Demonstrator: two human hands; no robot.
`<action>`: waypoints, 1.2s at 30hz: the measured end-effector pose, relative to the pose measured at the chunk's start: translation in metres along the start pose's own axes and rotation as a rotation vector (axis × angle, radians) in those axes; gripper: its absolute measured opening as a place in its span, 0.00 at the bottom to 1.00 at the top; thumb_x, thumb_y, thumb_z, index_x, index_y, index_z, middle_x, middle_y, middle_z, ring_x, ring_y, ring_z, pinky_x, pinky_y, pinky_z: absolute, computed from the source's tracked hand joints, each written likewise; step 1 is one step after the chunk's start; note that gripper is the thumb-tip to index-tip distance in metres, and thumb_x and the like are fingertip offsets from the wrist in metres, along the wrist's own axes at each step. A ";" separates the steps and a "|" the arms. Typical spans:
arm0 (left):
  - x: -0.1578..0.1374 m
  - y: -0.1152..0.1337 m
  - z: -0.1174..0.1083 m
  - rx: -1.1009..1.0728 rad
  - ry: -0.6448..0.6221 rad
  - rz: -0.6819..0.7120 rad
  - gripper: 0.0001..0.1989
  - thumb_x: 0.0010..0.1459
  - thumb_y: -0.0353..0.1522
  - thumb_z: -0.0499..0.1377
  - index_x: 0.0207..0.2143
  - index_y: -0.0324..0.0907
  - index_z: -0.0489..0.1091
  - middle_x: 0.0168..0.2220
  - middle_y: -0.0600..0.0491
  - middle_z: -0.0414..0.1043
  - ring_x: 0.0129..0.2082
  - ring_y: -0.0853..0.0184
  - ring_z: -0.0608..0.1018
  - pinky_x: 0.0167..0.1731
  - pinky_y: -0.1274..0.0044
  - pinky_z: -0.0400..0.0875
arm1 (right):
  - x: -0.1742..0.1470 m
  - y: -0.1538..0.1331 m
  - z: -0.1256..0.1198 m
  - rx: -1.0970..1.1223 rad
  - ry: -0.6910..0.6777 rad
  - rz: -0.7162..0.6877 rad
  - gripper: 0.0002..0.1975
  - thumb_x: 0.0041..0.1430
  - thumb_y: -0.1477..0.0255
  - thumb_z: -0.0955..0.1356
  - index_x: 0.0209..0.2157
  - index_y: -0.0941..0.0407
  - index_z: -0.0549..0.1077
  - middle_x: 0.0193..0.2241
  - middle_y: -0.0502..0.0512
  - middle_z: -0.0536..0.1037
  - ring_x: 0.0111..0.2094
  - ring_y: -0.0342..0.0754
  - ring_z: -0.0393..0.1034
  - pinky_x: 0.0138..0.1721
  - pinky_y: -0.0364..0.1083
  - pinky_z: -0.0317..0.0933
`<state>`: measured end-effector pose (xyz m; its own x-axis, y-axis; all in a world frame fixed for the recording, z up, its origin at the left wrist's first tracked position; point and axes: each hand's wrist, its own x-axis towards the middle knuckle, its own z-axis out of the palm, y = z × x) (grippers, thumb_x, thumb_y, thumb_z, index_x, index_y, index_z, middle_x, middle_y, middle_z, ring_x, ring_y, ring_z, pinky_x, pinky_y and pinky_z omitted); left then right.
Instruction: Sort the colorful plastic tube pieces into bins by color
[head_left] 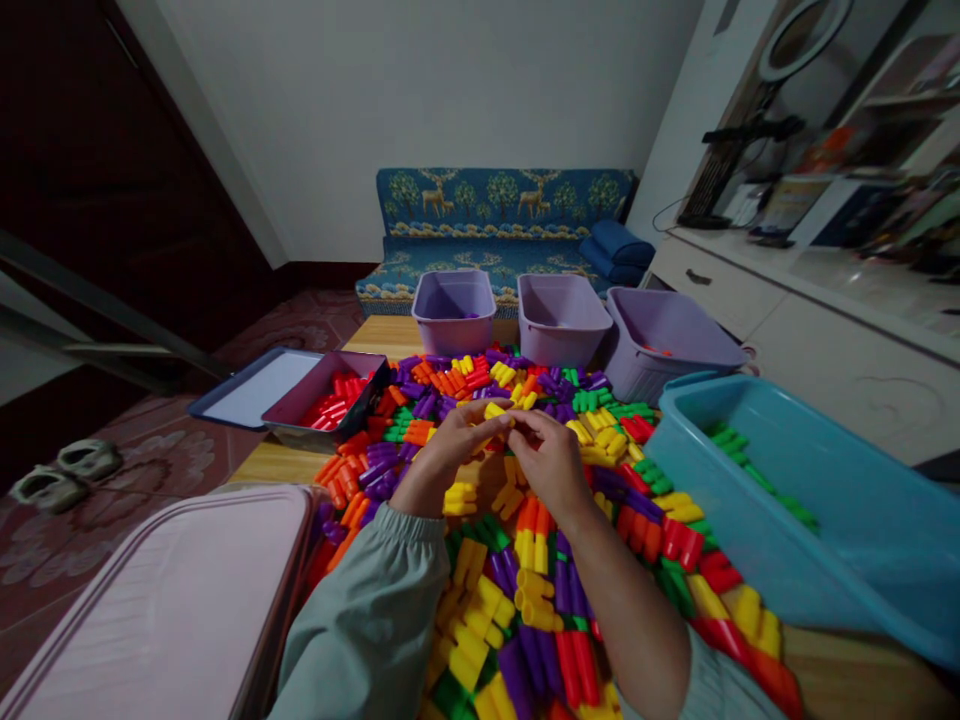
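Observation:
Over the middle of the table my left hand [459, 445] and my right hand [547, 455] come together at the fingertips. Both are closed on a small yellow plastic building piece [495, 410], which is partly hidden by the fingers. Below and around them spreads a thick layer of tube-shaped plastic building pieces [472, 630] in yellow, purple, red, orange and green. Many are joined in pairs or short rows. A patch of bare wood shows just under my hands.
Three purple bins [566, 335] line the far edge. A blue tub [757, 560] with green pieces stands right. An open box [300, 425] of red pieces is at left, and a pale pink lid [172, 600] lies nearer. A patterned sofa [495, 250] is behind the table [847, 665].

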<state>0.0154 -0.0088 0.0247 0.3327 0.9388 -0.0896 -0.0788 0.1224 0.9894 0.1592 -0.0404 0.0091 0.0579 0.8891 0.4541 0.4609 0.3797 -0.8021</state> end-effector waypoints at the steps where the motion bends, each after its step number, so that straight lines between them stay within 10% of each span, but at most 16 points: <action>1: 0.000 0.000 0.000 -0.005 0.005 0.003 0.25 0.47 0.42 0.69 0.46 0.40 0.77 0.26 0.54 0.73 0.18 0.77 0.65 0.17 0.83 0.54 | 0.000 0.000 0.000 -0.006 -0.011 -0.009 0.13 0.58 0.74 0.65 0.43 0.56 0.78 0.40 0.58 0.80 0.38 0.49 0.76 0.41 0.46 0.69; 11: -0.001 0.004 0.006 -0.073 0.088 0.022 0.20 0.42 0.42 0.71 0.33 0.39 0.73 0.22 0.58 0.66 0.16 0.77 0.65 0.15 0.84 0.56 | -0.001 -0.002 -0.003 -0.037 -0.062 -0.079 0.15 0.60 0.75 0.64 0.47 0.57 0.77 0.43 0.59 0.80 0.44 0.50 0.75 0.47 0.47 0.67; 23: 0.004 -0.003 0.008 -0.206 0.277 0.039 0.22 0.42 0.38 0.69 0.40 0.39 0.75 0.26 0.57 0.72 0.17 0.77 0.68 0.14 0.84 0.57 | -0.002 0.002 0.001 -0.122 -0.093 -0.134 0.14 0.58 0.73 0.66 0.45 0.57 0.78 0.41 0.60 0.81 0.44 0.52 0.76 0.48 0.49 0.68; 36: 0.002 0.001 0.010 -0.586 0.362 -0.131 0.16 0.44 0.32 0.71 0.37 0.41 0.73 0.29 0.58 0.72 0.21 0.76 0.74 0.14 0.87 0.61 | 0.003 0.035 0.000 0.337 0.077 0.436 0.17 0.48 0.65 0.69 0.37 0.60 0.77 0.30 0.58 0.81 0.25 0.48 0.75 0.30 0.46 0.69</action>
<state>0.0253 -0.0101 0.0262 0.0483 0.9402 -0.3372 -0.5873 0.2998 0.7518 0.1755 -0.0243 -0.0170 0.2504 0.9656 0.0695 0.0722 0.0530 -0.9960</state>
